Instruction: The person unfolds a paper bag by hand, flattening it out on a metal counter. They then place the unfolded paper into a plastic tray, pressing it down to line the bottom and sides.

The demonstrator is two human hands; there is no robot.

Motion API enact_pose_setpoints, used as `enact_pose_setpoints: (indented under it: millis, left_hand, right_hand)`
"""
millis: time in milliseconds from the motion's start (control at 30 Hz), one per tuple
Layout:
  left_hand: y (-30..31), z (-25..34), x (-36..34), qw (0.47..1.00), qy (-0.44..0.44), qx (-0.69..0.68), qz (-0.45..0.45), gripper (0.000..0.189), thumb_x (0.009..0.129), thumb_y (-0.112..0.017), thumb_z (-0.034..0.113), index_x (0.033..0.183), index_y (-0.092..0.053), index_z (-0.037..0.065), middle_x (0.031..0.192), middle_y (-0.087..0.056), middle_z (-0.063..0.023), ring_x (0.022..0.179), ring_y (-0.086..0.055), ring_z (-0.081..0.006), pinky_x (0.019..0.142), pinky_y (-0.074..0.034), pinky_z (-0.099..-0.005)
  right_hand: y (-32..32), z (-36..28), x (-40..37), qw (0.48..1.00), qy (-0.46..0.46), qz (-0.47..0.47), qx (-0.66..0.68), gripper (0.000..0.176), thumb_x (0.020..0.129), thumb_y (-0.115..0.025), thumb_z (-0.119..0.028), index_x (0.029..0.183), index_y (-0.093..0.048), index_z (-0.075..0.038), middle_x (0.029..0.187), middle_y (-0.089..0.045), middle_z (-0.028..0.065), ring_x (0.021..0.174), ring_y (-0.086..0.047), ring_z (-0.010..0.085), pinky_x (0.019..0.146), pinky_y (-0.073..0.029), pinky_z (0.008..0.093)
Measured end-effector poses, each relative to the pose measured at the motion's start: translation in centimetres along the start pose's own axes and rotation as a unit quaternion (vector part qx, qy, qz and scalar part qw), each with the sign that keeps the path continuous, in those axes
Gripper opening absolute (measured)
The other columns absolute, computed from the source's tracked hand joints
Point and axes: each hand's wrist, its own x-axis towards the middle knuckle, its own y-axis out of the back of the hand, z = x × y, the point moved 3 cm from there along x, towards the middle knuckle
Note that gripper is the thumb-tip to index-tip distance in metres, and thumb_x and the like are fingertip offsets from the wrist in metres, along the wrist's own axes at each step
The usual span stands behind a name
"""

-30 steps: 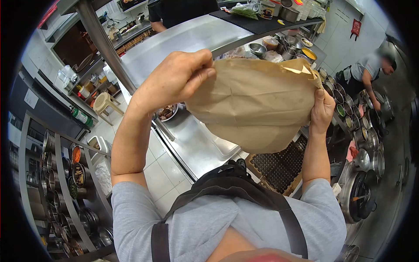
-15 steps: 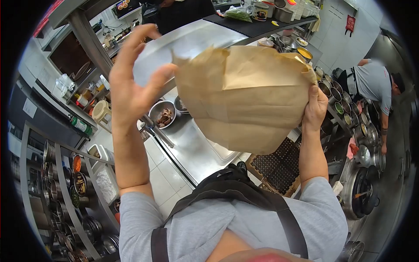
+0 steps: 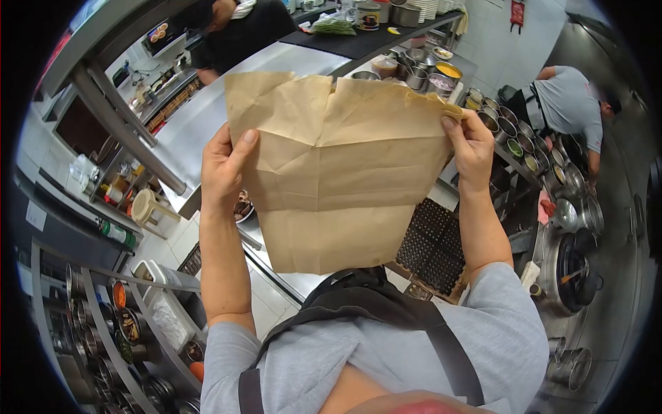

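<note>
A creased sheet of brown paper (image 3: 345, 172) is spread out upright in front of my chest, with a ragged top edge. My left hand (image 3: 227, 162) pinches its left side, thumb on the near face. At the upper right corner, my right hand (image 3: 470, 145) grips the paper between thumb and fingers. Behind the sheet, a metal bowl (image 3: 243, 209) with dark pieces of food is mostly hidden, and so is much of the steel counter (image 3: 196, 131).
People stand at the top left (image 3: 252, 34) and far right (image 3: 569, 103). Metal pots (image 3: 507, 127) line the right side. A shelf rack with containers (image 3: 131, 324) is at lower left, a black crate (image 3: 433, 248) below my right hand, a stool (image 3: 146, 207) at left.
My left hand was open beside the paper and has taken hold of its left side. The sheet is now stretched wider and flatter. The view has shifted a little.
</note>
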Motion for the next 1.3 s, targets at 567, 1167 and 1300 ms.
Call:
enact_pose_setpoints:
  millis: [567,1167,1300]
  left_hand:
    - [1.8,-1.2,-2.3,0.997,-0.061,0.004,0.04,0.031,0.098,-0.065,0.015,0.124,-0.059,0.0,0.11,-0.069,-0.0069,0.095,-0.063,-0.0106,0.085,-0.049,-0.025]
    - [0.9,-1.1,-3.3,0.992,0.09,0.002,0.092,0.061,0.092,-0.07,0.011,0.144,-0.038,0.002,0.089,-0.072,-0.0142,0.079,-0.069,-0.0154,0.072,-0.055,-0.0268]
    - [-0.1,0.4,-4.3,0.997,0.07,0.023,0.016,0.062,0.089,-0.072,0.011,0.144,-0.044,0.002,0.103,-0.07,-0.0127,0.093,-0.066,-0.0158,0.084,-0.052,-0.0283]
  right_hand:
    - [0.2,3.0,-2.0,0.96,-0.149,-0.124,0.2,0.041,0.086,-0.076,-0.01,0.12,-0.062,0.007,0.108,-0.071,0.0106,0.097,-0.066,0.014,0.086,-0.051,0.0257]
    - [0.2,6.8,-4.9,0.928,-0.265,-0.058,0.255,0.036,0.092,-0.069,-0.013,0.122,-0.061,0.006,0.106,-0.072,0.0124,0.087,-0.069,0.0148,0.078,-0.053,0.0249]
    - [0.2,4.9,-4.5,0.941,-0.242,0.023,0.237,0.046,0.093,-0.067,-0.006,0.135,-0.051,0.001,0.112,-0.069,0.0157,0.095,-0.069,0.0188,0.085,-0.056,0.031]
